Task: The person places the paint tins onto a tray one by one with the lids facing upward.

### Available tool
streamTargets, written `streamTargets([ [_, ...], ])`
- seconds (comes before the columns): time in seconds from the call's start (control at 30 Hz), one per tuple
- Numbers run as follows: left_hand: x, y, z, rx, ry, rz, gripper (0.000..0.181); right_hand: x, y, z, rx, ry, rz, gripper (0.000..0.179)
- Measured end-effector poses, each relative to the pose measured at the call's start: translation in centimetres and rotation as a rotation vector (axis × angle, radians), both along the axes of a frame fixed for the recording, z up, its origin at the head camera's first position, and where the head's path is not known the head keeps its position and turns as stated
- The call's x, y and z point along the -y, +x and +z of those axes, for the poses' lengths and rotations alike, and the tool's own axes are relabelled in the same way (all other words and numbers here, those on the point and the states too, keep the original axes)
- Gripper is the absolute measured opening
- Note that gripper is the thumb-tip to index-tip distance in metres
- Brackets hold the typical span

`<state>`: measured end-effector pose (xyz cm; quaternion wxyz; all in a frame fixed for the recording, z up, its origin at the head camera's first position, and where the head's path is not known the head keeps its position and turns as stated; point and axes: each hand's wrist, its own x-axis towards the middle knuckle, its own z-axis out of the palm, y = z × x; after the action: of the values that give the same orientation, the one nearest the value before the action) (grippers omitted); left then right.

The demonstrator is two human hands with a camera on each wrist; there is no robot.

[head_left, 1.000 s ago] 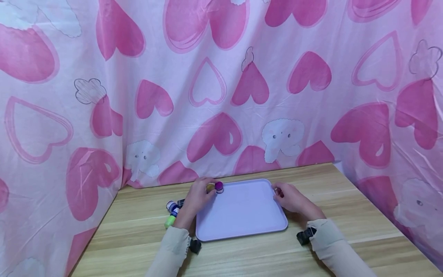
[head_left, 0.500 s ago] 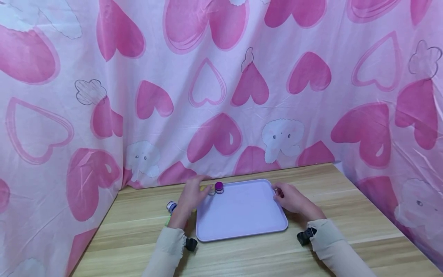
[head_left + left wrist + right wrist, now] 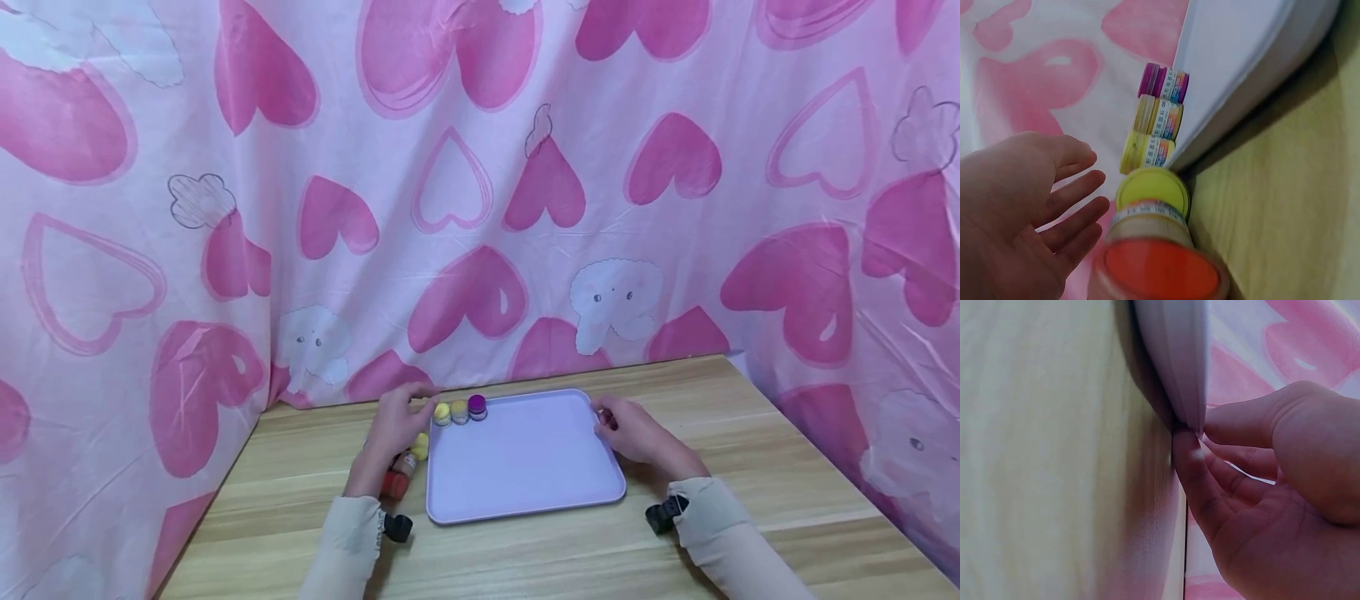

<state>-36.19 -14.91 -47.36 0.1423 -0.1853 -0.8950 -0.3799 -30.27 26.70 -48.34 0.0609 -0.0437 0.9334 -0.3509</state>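
Pink heart-print fabric curtain behind; left hand empty, fingers loose, squat yellow-lidded jar just rightward!
Right hand pinches lilac rectangular tray.

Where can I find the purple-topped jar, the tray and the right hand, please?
Purple-topped jar [image 3: 477, 405]: head view, on its purple top.
Tray [image 3: 527, 457]: head view, on the bare middle of its surface.
Right hand [image 3: 630, 429]: head view, on its back.

Pale beige fabric left sleeve, wrinkled at cuff; matching right sleeve, likewise creased. Small black block-shaped left wrist unit beside cuff; similar black right wrist unit. Bare left hand; bare right hand.
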Motion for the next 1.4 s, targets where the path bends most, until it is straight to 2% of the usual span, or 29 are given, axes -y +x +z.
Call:
streamTargets([
  [0.2,1.6,0.7,-0.4,0.074,0.056,0.012,0.021,0.2,0.0,0.0,0.003,-0.004,0.001,0.045],
  [0.47,2.9,1.9,-0.6,0.167,0.025,0.074,0.016,0.8,0.1,-0.2,-0.005,-0.015,0.007,0.039],
  [0.57,2.9,2.6,-0.7,0.165,-0.001,0.076,0.018,1.0,0.2,-0.2,-0.003,-0.015,0.015,0.038],
  [0.7,2.9,3.6,-0.9,0.120,-0.033,0.047,0.016,1.1,0.2,-0.2,0.003,-0.015,0.006,0.038],
  [0.87,2.8,4.5,-1.0,0.096,-0.118,0.049,0.014,0.7,0.2,-0.1,0.003,-0.018,0.003,0.041],
  [1.0,2.4,4.6,-0.8,0.103,-0.176,0.053,0.015,0.3,0.2,-0.1,-0.002,-0.020,0.004,0.041],
  [1.2,2.3,4.5,-0.6,0.127,-0.272,0.047,0.031,0.0,0.1,-0.1,0.007,-0.015,-0.006,0.043],
  [1.4,2.6,4.3,-0.7,0.124,-0.281,0.009,0.031,0.1,0.1,0.0,0.007,-0.012,-0.005,0.043],
])
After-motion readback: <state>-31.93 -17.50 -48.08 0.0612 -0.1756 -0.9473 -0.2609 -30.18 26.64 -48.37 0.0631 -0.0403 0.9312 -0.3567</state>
